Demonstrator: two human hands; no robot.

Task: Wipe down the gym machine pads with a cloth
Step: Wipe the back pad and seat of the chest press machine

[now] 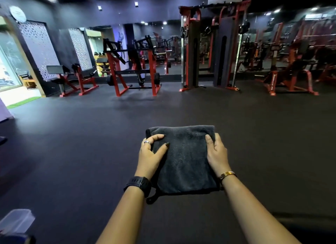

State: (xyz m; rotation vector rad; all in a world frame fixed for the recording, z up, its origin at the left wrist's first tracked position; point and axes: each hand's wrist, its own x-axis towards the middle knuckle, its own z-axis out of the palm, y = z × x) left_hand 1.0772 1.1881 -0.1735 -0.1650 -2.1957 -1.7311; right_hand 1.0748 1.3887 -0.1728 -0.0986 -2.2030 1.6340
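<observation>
A folded dark grey cloth point(183, 160) is held flat in front of me, above the dark gym floor. My left hand point(151, 155) grips its left edge, thumb and fingers on top; it wears a ring and a black watch. My right hand point(216, 154) grips the right edge, with a gold bracelet on the wrist. Across the room stand red-framed gym machines with black pads: a small bench machine point(72, 78) at the left and a plate-loaded machine point(134, 69) in the middle. No pad is within reach of my hands.
A tall cable tower point(211, 47) stands centre right, with another red machine point(289, 74) further right before a mirrored wall. A bright doorway point(14, 65) opens at the left. A translucent plastic container point(16, 222) sits at the bottom left corner. Dark rubber floor point(91, 143) stretches between me and the machines.
</observation>
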